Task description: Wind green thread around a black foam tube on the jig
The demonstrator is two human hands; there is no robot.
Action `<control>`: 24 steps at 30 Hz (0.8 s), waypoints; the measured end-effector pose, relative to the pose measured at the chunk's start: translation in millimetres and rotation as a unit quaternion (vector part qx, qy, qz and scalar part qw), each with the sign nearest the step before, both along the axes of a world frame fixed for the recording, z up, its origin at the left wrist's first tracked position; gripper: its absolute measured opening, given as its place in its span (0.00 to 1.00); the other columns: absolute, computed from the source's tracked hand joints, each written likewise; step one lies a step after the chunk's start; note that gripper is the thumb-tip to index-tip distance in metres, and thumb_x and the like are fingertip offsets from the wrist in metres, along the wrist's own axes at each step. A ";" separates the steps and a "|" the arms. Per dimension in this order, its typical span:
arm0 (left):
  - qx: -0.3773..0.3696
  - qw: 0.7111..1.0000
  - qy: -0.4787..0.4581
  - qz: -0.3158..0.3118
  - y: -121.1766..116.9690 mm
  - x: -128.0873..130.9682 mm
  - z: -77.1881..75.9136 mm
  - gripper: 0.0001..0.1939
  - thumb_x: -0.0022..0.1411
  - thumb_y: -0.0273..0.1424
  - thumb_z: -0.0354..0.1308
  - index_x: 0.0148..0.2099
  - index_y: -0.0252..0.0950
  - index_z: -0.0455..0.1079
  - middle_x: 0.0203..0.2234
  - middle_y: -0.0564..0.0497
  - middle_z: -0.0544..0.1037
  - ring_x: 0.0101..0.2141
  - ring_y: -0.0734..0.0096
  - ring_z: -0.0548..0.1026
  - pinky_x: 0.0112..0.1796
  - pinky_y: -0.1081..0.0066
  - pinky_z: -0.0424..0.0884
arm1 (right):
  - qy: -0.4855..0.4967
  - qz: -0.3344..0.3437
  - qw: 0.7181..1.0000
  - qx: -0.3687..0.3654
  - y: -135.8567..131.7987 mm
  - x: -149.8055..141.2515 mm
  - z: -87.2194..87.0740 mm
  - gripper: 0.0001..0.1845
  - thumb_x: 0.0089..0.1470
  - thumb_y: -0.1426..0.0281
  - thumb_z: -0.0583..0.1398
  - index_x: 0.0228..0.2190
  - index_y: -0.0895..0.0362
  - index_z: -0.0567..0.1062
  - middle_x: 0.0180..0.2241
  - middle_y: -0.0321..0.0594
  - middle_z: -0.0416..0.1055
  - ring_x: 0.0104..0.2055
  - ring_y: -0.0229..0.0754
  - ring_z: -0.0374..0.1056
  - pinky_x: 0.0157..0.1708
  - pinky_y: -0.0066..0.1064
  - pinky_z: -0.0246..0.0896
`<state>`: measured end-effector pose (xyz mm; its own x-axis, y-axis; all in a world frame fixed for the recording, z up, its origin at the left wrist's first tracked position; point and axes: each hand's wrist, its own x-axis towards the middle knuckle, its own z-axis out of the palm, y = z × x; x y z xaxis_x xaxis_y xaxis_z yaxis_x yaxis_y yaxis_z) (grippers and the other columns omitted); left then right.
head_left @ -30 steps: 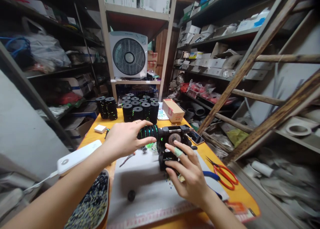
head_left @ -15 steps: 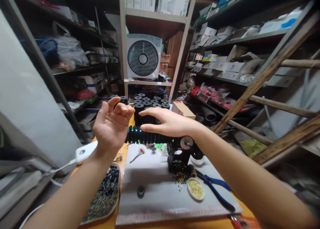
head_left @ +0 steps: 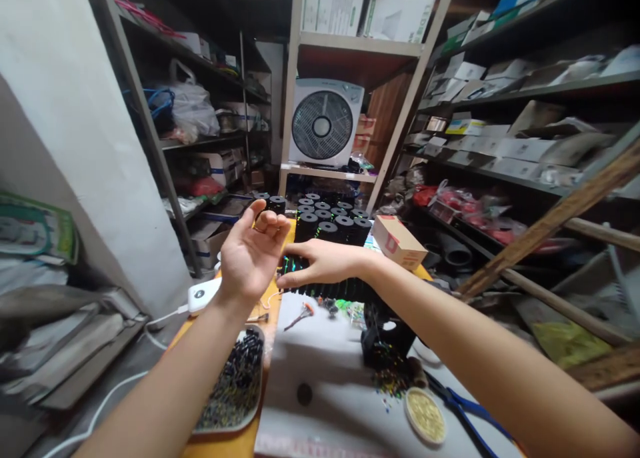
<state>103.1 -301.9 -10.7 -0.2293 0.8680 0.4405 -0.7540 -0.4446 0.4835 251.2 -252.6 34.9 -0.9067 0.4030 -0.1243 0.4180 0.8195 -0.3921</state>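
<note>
My left hand (head_left: 253,255) is raised above the table with its palm turned up and bare, the fingers loosely curled and the thumb apart. My right hand (head_left: 327,261) reaches across to it, fingers stretched out and thumb spread below. The right fingertips are next to the left palm's edge; whether they touch I cannot tell. Just behind and below the right hand lies a long row of black ribbed discs (head_left: 345,290) with green glints, partly covered by that hand. Its right end meets a black stand (head_left: 383,341), mostly behind my right forearm.
A tray of small dark parts (head_left: 263,378) sits at left. On the white sheet (head_left: 285,418) are a dark round piece (head_left: 305,395), a dish of yellowish bits (head_left: 425,416) and blue-handled pliers (head_left: 465,405). Black spools (head_left: 327,228) and a carton (head_left: 400,241) stand behind.
The view has turned left, so the scene sits further right. My right hand has moved left, closer to my left hand, which keeps its curled pose.
</note>
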 end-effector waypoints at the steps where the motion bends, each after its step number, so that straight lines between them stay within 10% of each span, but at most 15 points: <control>1: -0.007 0.999 0.036 0.029 -4.5 -4.1 -3.5 0.08 0.65 0.28 0.52 0.39 0.38 0.73 0.28 0.53 0.72 0.36 0.72 0.72 0.47 0.69 0.68 | -0.002 -0.001 1.000 0.008 -0.8 0.1 0.5 0.30 0.56 0.49 0.57 0.50 0.59 0.68 0.41 0.43 0.71 0.41 0.44 0.70 0.43 0.43 0.65; 5: -0.077 0.967 0.201 0.134 -23.9 -15.8 -26.3 0.07 0.59 0.26 0.64 0.40 0.35 0.71 0.29 0.55 0.72 0.31 0.75 0.68 0.36 0.77 0.65 | 0.006 0.005 1.000 0.029 -1.6 -1.3 -1.3 0.29 0.55 0.48 0.58 0.46 0.60 0.70 0.36 0.40 0.71 0.35 0.41 0.69 0.38 0.38 0.65; 10: -0.141 0.925 0.336 0.107 -30.7 -11.5 -43.8 0.14 0.56 0.36 0.68 0.33 0.34 0.67 0.26 0.55 0.69 0.29 0.73 0.66 0.31 0.75 0.63 | 0.007 -0.002 0.999 0.050 -4.0 -3.9 -2.8 0.24 0.56 0.51 0.58 0.42 0.60 0.71 0.34 0.39 0.71 0.33 0.39 0.68 0.36 0.37 0.65; 16: -0.166 0.915 0.358 0.079 -26.0 -9.6 -47.2 0.17 0.56 0.41 0.66 0.37 0.36 0.64 0.30 0.55 0.69 0.30 0.72 0.67 0.33 0.72 0.63 | -0.044 -0.044 0.997 0.048 -4.6 21.9 11.3 0.37 0.55 0.47 0.57 0.56 0.58 0.63 0.52 0.49 0.67 0.50 0.49 0.66 0.49 0.46 0.62; 24: -0.177 0.922 0.339 0.064 -27.8 -9.3 -46.9 0.20 0.56 0.39 0.66 0.45 0.37 0.63 0.40 0.51 0.67 0.37 0.68 0.69 0.37 0.70 0.65 | -0.061 -0.074 0.994 0.043 -6.2 41.6 11.7 0.33 0.57 0.45 0.53 0.51 0.58 0.68 0.45 0.46 0.71 0.44 0.45 0.69 0.45 0.43 0.64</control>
<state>93.8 -329.7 -57.6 -0.1157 0.9700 0.2137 -0.1767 -0.2318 0.9566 292.8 -258.8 46.6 -0.8166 0.5453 -0.1891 0.5772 0.7737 -0.2612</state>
